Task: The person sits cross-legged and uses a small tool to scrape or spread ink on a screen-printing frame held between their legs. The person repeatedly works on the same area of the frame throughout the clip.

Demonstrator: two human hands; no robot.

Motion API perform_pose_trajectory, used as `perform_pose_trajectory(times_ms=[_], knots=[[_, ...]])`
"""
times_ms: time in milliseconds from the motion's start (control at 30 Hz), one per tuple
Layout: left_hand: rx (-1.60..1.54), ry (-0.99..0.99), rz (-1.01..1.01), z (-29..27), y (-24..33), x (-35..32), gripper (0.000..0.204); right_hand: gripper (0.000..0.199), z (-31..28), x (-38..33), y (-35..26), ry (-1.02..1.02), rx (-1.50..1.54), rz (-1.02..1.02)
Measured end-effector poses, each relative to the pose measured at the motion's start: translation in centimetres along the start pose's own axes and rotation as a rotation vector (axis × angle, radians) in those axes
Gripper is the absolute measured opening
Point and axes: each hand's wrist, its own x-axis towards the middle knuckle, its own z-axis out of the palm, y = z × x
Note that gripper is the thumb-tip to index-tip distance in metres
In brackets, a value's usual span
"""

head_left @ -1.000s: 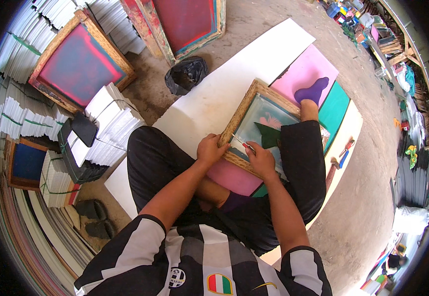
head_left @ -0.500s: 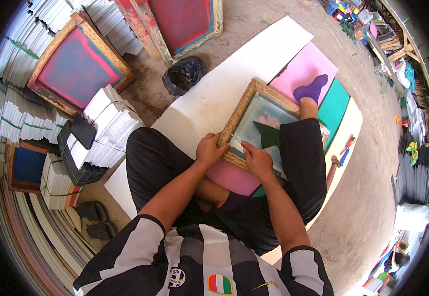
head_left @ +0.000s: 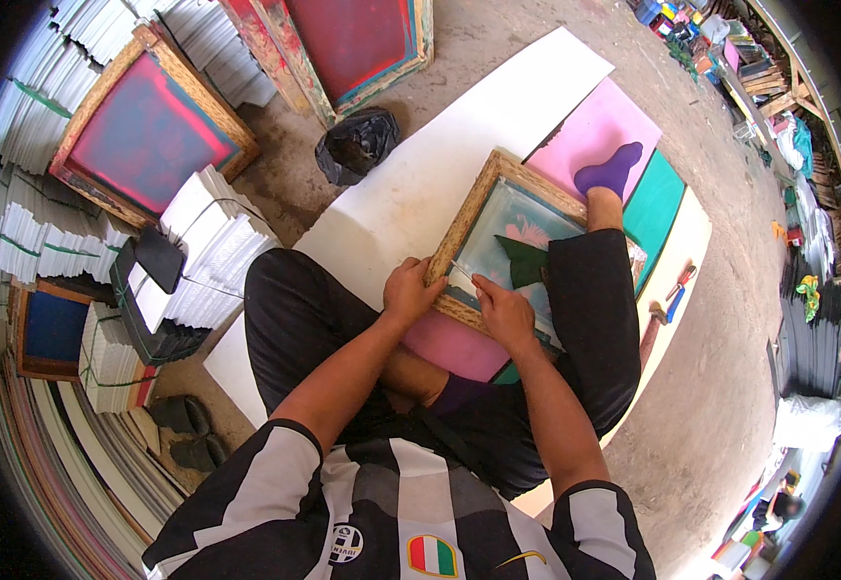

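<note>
Paper stacks [head_left: 212, 227] are noted at far left, with a red-meshed screen [head_left: 145, 135] leaning above them and a black bag [head_left: 357, 145] lying just beyond. A white sheet [head_left: 420, 184] is spread on the floor [head_left: 730, 387].

The left hand [head_left: 409, 293] is closed over the near-left corner of the wooden frame [head_left: 469, 217], thumb on the rail. The frame lies flat on the sheet at centre, on top of a pink sheet [head_left: 454, 348], one foot in a purple sock [head_left: 614, 169] resting at its far edge.

The right hand [head_left: 505, 311] is clenched on a thin tool [head_left: 459, 273] laid across the mesh beside the left hand; its kind cannot be told.

Judged: the pass is begun at the near edge. Most of the mesh is left to be covered. Hand tools [head_left: 677, 290] lie unused at right.
</note>
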Motion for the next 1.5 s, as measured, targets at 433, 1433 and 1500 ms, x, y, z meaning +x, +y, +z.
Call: perform_pose_trajectory(times_ms=[433, 1433, 1500], knots=[[0.029, -0.013, 0.044, 0.5, -0.7, 0.4, 0.046, 0.038, -0.1, 0.4, -1.1, -0.065, -0.315, -0.080], [0.046, -0.041, -0.060, 0.0, 0.7, 0.8, 0.049, 0.032, -0.8, 0.1, -0.8, -0.035, -0.161, -0.030], [0.049, -0.059, -0.072, -0.1, 0.7, 0.9, 0.048, 0.032, -0.7, 0.1, -0.5, -0.015, -0.154, -0.051]])
